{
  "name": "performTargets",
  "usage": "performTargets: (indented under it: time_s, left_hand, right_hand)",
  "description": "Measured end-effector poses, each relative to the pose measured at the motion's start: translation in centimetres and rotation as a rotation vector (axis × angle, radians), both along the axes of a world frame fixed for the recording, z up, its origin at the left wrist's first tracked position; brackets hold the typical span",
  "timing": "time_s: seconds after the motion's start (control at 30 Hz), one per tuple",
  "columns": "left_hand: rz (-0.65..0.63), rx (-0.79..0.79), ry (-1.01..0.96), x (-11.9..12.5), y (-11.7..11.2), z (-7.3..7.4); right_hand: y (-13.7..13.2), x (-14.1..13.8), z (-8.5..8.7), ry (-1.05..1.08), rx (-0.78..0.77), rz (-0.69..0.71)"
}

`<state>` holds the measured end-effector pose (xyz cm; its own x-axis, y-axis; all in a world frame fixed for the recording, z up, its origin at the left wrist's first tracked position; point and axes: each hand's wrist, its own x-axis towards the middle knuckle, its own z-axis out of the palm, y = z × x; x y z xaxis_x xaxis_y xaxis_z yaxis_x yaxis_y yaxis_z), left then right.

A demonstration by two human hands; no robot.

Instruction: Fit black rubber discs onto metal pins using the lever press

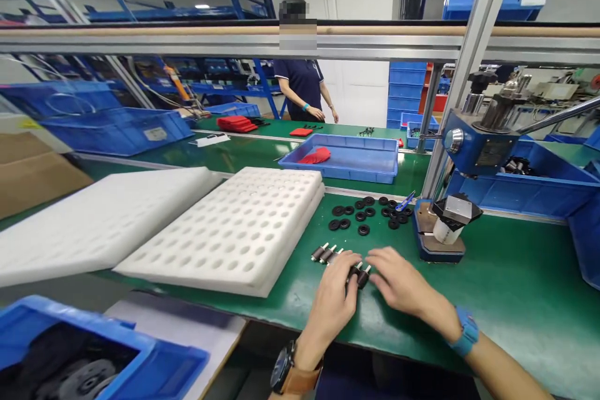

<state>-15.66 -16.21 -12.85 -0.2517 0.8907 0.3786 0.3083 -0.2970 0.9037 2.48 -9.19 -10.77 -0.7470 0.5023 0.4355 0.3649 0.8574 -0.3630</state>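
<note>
My left hand (334, 300) rests on the green mat (515, 287), fingers curled around a small black cylindrical part with a metal stud (362, 277). My right hand (398, 281) lies just right of it, fingers bent down over the same cluster; what they pinch is hidden. A short row of similar black studded parts (324, 254) lies just left of my fingers. Several black rubber rings (363, 212) are scattered farther back. A white foam tray with rows of round holes (234, 228) sits to the left.
A blue hand press (462, 200) stands right of the rings. Blue bins sit at back centre (347, 159), right (529, 190) and near left (94, 356). A plain white foam sheet (89, 222) lies far left. Another person (304, 84) stands beyond the bench.
</note>
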Motion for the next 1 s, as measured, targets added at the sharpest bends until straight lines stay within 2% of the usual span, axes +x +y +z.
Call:
performTargets:
  time_s: [0.1, 0.17, 0.23, 0.33, 0.47, 0.6, 0.67, 0.8, 0.9, 1.0]
  left_hand:
    - [-0.206, 0.008, 0.274, -1.4, 0.8, -1.6]
    - [-0.253, 0.021, 0.389, -2.1, 1.0, -2.6]
    - [-0.254, 0.033, 0.448, -2.7, 1.0, -3.4]
    - [-0.228, 0.05, 0.492, -3.0, 1.2, -3.9]
    - [-0.148, 0.106, 0.572, -2.3, 1.1, -3.9]
    - [-0.044, 0.187, 0.61, -0.2, 0.7, -3.8]
    - [0.01, 0.179, 0.584, 0.9, 0.4, -3.9]
    - [0.135, 0.136, 0.44, 1.9, -0.6, -4.7]
    - [0.203, 0.078, 0.31, 1.9, -1.4, -5.3]
    - [0.199, -0.004, 0.21, 1.8, -1.9, -5.4]
  right_hand:
    - [0.3, -2.0, -3.3, -0.074, -0.026, -0.007]
    - [0.4, -2.2, -4.3, -0.103, -0.029, -0.028]
    - [0.4, -1.9, -4.5, -0.133, -0.039, -0.047]
    - [0.4, -0.8, -3.7, -0.16, -0.063, -0.098]
    - [0.5, 0.8, -1.4, -0.152, -0.106, -0.174]
    - [0.7, 0.8, 0.9, -0.132, -0.197, -0.126]
    - [1.3, 0.3, 1.5, -0.129, -0.255, -0.073]
    - [4.4, -0.8, 1.9, -0.129, -0.327, -0.052]
    - [7.1, -2.5, 1.7, -0.114, -0.299, -0.114]
    - [8.8, -5.6, 1.1, -0.112, -0.236, -0.141]
